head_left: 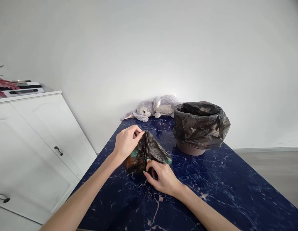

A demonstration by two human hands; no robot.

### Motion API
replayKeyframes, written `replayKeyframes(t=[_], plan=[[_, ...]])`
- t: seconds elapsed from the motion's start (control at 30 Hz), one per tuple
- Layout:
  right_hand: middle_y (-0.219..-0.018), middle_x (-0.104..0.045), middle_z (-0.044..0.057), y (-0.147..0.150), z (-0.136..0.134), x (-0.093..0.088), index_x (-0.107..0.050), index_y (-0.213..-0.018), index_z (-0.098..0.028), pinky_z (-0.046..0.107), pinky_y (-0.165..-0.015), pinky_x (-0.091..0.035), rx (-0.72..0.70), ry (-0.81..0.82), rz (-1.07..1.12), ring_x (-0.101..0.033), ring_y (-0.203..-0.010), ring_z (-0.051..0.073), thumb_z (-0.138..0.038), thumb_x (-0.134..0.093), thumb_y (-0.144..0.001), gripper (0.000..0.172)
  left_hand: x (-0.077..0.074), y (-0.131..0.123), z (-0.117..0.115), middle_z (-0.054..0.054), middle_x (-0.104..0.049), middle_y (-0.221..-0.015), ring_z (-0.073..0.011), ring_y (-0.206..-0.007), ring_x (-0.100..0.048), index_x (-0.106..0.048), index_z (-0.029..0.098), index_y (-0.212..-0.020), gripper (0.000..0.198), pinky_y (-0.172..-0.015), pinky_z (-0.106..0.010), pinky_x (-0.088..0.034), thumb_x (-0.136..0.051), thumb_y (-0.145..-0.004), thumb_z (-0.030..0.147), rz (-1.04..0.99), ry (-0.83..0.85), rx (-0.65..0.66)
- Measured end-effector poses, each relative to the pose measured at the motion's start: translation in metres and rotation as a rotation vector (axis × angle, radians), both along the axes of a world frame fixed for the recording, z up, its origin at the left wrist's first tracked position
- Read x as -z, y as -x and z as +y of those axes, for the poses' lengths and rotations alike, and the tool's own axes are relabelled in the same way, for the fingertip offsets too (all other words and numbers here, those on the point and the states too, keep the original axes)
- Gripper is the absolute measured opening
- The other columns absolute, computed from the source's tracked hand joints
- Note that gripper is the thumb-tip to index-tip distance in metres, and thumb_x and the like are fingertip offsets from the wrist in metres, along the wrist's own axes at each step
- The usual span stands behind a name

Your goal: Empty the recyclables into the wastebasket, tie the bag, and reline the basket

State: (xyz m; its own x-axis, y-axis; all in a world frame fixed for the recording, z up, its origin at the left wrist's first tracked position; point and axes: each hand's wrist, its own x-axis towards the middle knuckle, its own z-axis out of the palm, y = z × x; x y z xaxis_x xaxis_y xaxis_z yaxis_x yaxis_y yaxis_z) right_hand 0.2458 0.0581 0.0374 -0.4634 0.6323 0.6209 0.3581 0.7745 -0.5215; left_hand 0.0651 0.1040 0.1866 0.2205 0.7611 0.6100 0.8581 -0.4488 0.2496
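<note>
A thin black plastic bag (152, 146) lies on the blue marbled table in front of me. Green and orange printed packaging shows dimly through it; what exactly is inside I cannot tell. My left hand (128, 141) pinches the bag's far edge between thumb and fingertips. Closer to me, my right hand (163, 178) pinches the near edge, its fingers curled. To the right stands a bin (191, 150) of dull brownish colour, upright, with a black bin liner (202, 126) folded over its rim and hiding most of its wall.
A grey plush rabbit (161, 107) lies on its side at the table's far end, against the white wall. The table (211, 192) narrows away from me. White cabinets (40, 141) with dark handles stand at the left, with items on top.
</note>
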Motion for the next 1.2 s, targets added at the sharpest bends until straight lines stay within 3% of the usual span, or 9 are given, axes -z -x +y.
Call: replayKeyframes(t=[0.13, 0.3, 0.43, 0.57, 0.7, 0.77, 0.9, 1.07, 1.2], plan=[[-0.079, -0.069, -0.005, 0.000, -0.002, 0.000, -0.050, -0.122, -0.022, 0.025, -0.060, -0.039, -0.036, 0.018, -0.077, -0.064, -0.054, 0.012, -0.034, -0.049, -0.108, 0.018, -0.001, 0.006, 0.001, 0.000, -0.074, -0.069, -0.0216, -0.063, -0.074, -0.063, 0.025, -0.087, 0.028, -0.059, -0.028, -0.048, -0.061, -0.101, 0.049, -0.173, 0.044, -0.009], [-0.064, -0.062, -0.006, 0.001, 0.000, 0.003, -0.054, -0.126, -0.021, 0.028, -0.059, -0.032, -0.014, -0.010, -0.204, -0.061, -0.049, 0.015, -0.033, -0.030, -0.116, 0.029, -0.009, 0.015, 0.011, -0.002, -0.076, -0.085, -0.0152, -0.044, -0.067, -0.051, 0.023, -0.094, 0.033, -0.048, -0.027, -0.049, -0.062, -0.100, 0.054, -0.580, 0.106, 0.041], [-0.070, -0.067, -0.003, 0.003, 0.004, 0.008, -0.054, -0.127, -0.021, 0.028, -0.060, -0.032, 0.081, -0.011, -0.247, -0.067, -0.056, 0.017, -0.035, -0.022, -0.117, 0.037, -0.010, 0.015, 0.010, -0.006, -0.075, -0.105, -0.0165, -0.066, -0.076, -0.045, 0.024, -0.110, 0.028, -0.072, -0.035, -0.062, -0.060, -0.103, 0.046, -0.728, 0.151, 0.127], [-0.075, -0.072, 0.001, 0.004, 0.009, 0.012, -0.051, -0.134, -0.017, 0.028, -0.059, -0.032, 0.240, 0.030, -0.267, -0.070, -0.059, 0.018, -0.033, -0.017, -0.117, 0.041, 0.003, 0.001, -0.022, -0.008, -0.067, -0.118, -0.0194, -0.100, -0.072, -0.038, 0.026, -0.122, 0.027, -0.091, -0.039, -0.059, -0.058, -0.104, 0.028, -0.360, -0.054, 0.248], [-0.071, -0.073, 0.003, 0.002, 0.014, 0.016, -0.054, -0.130, -0.015, 0.029, -0.056, -0.028, 0.349, 0.061, -0.332, -0.071, -0.059, 0.021, -0.026, -0.030, -0.113, 0.031, 0.027, -0.010, -0.053, -0.006, -0.072, -0.107, -0.0213, -0.101, -0.069, -0.055, 0.022, -0.117, 0.012, -0.101, -0.043, -0.053, -0.050, -0.107, 0.018, 0.363, -0.006, 0.502], [-0.072, -0.075, 0.005, 0.002, 0.016, 0.017, -0.055, -0.127, -0.014, 0.029, -0.055, -0.026, 0.386, 0.069, -0.356, -0.072, -0.059, 0.022, -0.023, -0.038, -0.110, 0.026, 0.039, -0.010, -0.058, -0.006, -0.074, -0.104, -0.0223, -0.097, -0.070, -0.061, 0.018, -0.114, 0.014, -0.105, -0.046, -0.050, -0.048, -0.109, 0.020, 0.585, -0.018, 0.517], [-0.071, -0.075, 0.006, 0.002, 0.019, 0.017, -0.058, -0.117, -0.015, 0.029, -0.053, -0.024, 0.477, 0.086, -0.355, -0.071, -0.058, 0.021, -0.026, -0.041, -0.111, 0.021, 0.052, 0.002, -0.057, -0.007, -0.075, -0.094, -0.0223, -0.084, -0.070, -0.067, 0.015, -0.105, 0.025, -0.096, -0.045, -0.051, -0.044, -0.111, 0.022, 0.757, -0.069, 0.397], [-0.065, -0.070, -0.001, 0.002, 0.021, 0.019, -0.054, -0.123, -0.015, 0.027, -0.051, -0.026, 0.562, 0.085, -0.280, -0.067, -0.052, 0.019, -0.026, -0.048, -0.108, 0.019, 0.053, 0.026, -0.058, -0.006, -0.077, -0.090, -0.0237, -0.080, -0.074, -0.070, 0.015, -0.099, 0.030, -0.089, -0.042, -0.052, -0.042, -0.110, 0.020, 0.799, -0.056, 0.244], [-0.085, -0.072, 0.004, -0.001, 0.024, 0.020, -0.055, -0.112, -0.018, 0.028, -0.060, -0.043, 0.624, 0.039, -0.174, -0.071, -0.070, 0.021, -0.026, -0.048, -0.105, 0.012, 0.051, 0.044, -0.058, -0.008, -0.078, -0.090, -0.0270, -0.079, -0.076, -0.073, 0.017, -0.100, 0.031, -0.069, -0.036, -0.053, -0.049, -0.108, 0.036, 0.707, 0.011, 0.024]])
